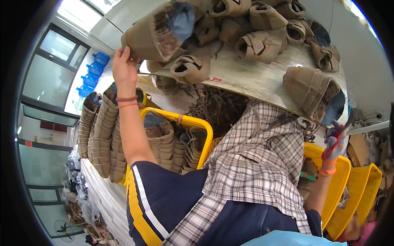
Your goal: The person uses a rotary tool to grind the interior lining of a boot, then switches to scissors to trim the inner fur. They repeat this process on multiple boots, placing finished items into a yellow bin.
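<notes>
The pale worktop [246, 82] has a worn surface, in a room with glass panels [45, 84]. Four blue water bottles [95, 69] are near the glass. The left hand [123, 67] pinches one brown piece [143, 39] above the worktop's left end; it is tube-like, with furry lining. The gloved right hand [337, 151] grips one pair of red-handled scissors [339, 133].

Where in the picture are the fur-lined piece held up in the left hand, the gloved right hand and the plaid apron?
Fur-lined piece [144, 36]: head view, tan outer side.
Gloved right hand [337, 149]: head view, mid-hand.
Plaid apron [254, 164]: head view, front cloth.
</notes>
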The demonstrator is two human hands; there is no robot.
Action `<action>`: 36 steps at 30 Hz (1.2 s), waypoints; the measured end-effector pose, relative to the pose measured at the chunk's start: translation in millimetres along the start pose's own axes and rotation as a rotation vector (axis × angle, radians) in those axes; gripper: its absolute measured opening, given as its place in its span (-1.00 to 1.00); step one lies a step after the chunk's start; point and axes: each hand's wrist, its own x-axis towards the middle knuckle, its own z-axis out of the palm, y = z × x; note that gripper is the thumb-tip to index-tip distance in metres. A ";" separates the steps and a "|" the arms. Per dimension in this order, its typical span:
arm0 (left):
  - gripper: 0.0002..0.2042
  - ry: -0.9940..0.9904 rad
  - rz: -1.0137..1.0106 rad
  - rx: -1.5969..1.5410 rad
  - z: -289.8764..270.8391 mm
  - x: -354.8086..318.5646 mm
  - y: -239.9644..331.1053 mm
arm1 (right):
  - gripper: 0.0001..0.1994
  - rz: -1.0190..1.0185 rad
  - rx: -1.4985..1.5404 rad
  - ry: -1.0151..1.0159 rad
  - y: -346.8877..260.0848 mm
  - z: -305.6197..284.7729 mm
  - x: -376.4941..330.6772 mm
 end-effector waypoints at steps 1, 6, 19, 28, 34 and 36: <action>-0.68 -0.018 -0.061 -0.123 14.9 -8.4 -1.9 | -0.62 -0.026 -0.085 0.003 -9.2 14.5 -3.9; -0.65 -0.022 -0.548 -0.527 76.6 -85.6 -41.2 | -0.67 -0.257 -0.810 -0.272 -87.9 81.6 3.0; -0.61 -0.156 -1.113 -0.731 144.5 -208.0 -133.6 | -0.76 -0.305 -1.577 -0.644 -77.6 138.9 42.9; -0.66 -0.071 -1.089 -0.681 159.0 -211.0 -128.8 | -0.80 -0.232 -1.632 -0.875 -47.3 154.2 54.2; -0.66 -0.062 -1.101 -0.645 159.9 -212.2 -129.0 | -0.76 -0.219 -1.669 -0.843 -69.4 160.7 54.5; -0.66 -0.076 -1.104 -0.626 163.8 -211.7 -128.2 | -0.77 -0.204 -1.688 -0.872 -69.6 161.3 56.2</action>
